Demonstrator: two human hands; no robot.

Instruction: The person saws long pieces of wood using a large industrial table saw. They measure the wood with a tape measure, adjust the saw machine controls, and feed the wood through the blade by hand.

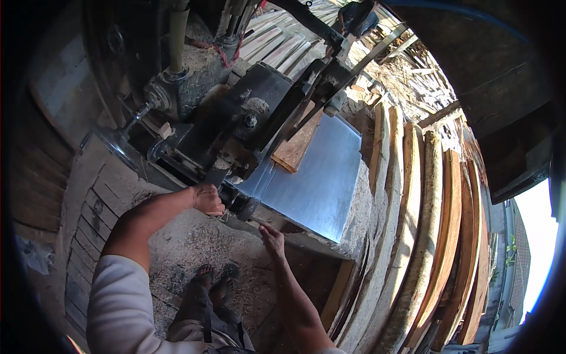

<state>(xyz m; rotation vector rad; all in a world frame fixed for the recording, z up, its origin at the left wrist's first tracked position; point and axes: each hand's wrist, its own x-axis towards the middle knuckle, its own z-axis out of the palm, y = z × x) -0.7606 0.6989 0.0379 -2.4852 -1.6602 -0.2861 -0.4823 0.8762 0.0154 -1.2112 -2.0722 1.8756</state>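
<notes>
At the front of a dark woodworking machine [247, 106], my left hand [208, 199] is closed in a fist beside a flat dark metal bar [216, 176]. What it grips is hidden. My right hand [272, 241] is just below the machine's table edge, its fingers pressed together close to a dark round knob [245, 208]. Whatever those fingers hold is too small to make out. A piece of sawn wood [298, 141] lies on the shiny metal table [318, 177], against the machine's upright dark guide [289, 100].
Long rough planks [425, 218] stand in a row on the right. A handwheel [115, 144] sticks out at the machine's left. Sawdust [188, 253] covers the floor around my feet [219, 277]. Stacked strips of wood [274, 44] and scattered offcuts [421, 76] lie beyond the machine.
</notes>
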